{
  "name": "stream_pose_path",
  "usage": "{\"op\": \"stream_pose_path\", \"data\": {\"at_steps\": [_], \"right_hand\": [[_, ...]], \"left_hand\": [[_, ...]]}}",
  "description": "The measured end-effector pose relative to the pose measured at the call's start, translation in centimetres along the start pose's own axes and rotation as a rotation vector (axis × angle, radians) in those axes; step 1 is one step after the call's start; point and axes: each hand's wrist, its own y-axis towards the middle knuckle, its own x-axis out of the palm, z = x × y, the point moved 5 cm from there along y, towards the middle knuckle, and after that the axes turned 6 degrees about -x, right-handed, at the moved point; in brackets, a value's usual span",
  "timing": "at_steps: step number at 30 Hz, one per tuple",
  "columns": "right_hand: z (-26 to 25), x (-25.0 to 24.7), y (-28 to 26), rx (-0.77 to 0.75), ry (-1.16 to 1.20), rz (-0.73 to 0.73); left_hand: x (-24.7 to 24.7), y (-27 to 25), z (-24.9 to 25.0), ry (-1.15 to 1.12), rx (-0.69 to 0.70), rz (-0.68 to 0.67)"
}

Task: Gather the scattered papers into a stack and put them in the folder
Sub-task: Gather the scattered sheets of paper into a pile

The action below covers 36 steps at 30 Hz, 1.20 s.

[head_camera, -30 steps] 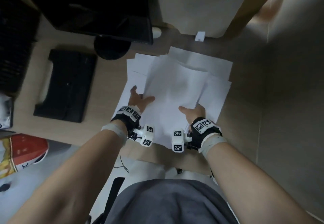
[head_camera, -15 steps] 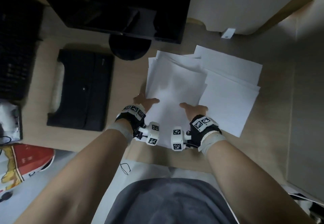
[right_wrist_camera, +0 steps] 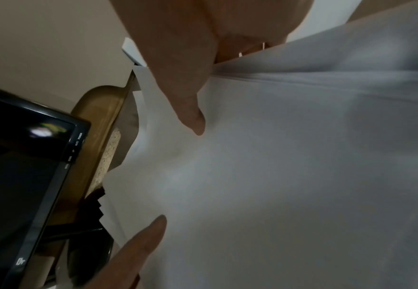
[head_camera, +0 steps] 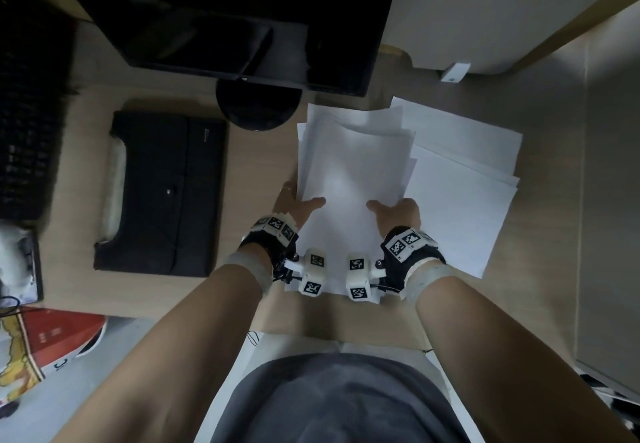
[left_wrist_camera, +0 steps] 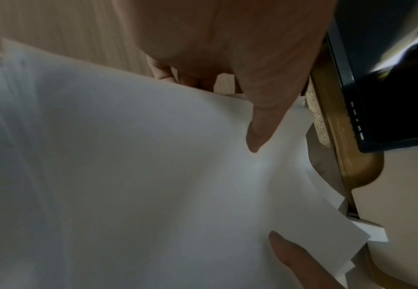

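A bundle of white papers (head_camera: 353, 172) sits between my two hands above the wooden desk, its far edges uneven. My left hand (head_camera: 296, 203) grips its left edge, thumb (left_wrist_camera: 262, 125) on top and fingers underneath. On the opposite edge my right hand (head_camera: 398, 210) holds it the same way, thumb (right_wrist_camera: 188, 109) pressed on the top sheet (right_wrist_camera: 302, 176). More loose sheets (head_camera: 460, 200) lie overlapped on the desk just right of the bundle. The black folder (head_camera: 162, 193) lies shut on the desk to the left, apart from both hands.
A black monitor (head_camera: 242, 19) on a round base (head_camera: 256, 110) stands just behind the papers. A dark keyboard (head_camera: 27, 113) lies at the far left. A white panel (head_camera: 485, 9) and a small white tag (head_camera: 455, 71) sit at the back right. The desk's near edge (head_camera: 311, 321) is by my lap.
My left hand went from lying flat on the spread sheets to gripping the bundle's edge. The left and middle sheets have been drawn together into one narrower bundle between both hands.
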Motion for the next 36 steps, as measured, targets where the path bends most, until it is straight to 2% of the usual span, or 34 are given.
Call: {"op": "stream_pose_path", "data": {"at_steps": [2,5,6,14,16,21,23,25,30,33,36], "right_hand": [[-0.7,-0.5,0.0,0.000,-0.041,0.013],[-1.4,-1.4,1.0,-0.044,-0.312,0.058],[-1.5,-1.4,1.4,-0.061,-0.338,0.044],[-1.3,0.5,2.6,-0.019,0.015,-0.081],[-1.5,0.5,2.9,-0.039,0.015,-0.130],[-1.4,0.6,2.7,-0.145,-0.018,-0.221],[-1.0,0.7,2.7,-0.156,-0.050,-0.216],[-0.5,0.7,2.7,-0.157,-0.058,-0.212],[0.5,0.9,2.1,-0.197,-0.008,-0.245],[0.6,1.3,1.2,-0.271,0.046,-0.274],[-0.1,2.0,-0.6,-0.384,0.078,-0.365]], "left_hand": [[-0.1,0.5,-0.1,-0.020,-0.022,0.014],[-0.2,1.1,-0.8,-0.026,-0.082,-0.010],[-0.2,1.4,-1.0,-0.030,-0.084,-0.007],[0.5,1.2,-0.4,-0.089,-0.074,0.017],[0.1,1.2,-0.4,-0.117,-0.107,-0.017],[0.0,2.8,-3.0,-0.246,-0.300,-0.092],[0.1,1.3,-2.4,-0.259,-0.295,-0.097],[0.2,0.2,-1.9,-0.239,-0.229,-0.085],[-0.2,-1.7,-2.4,-0.200,-0.091,0.055],[-1.1,-3.4,-3.6,-0.247,-0.128,0.131],[-2.3,-4.8,-6.8,-0.378,-0.152,0.202]]}}
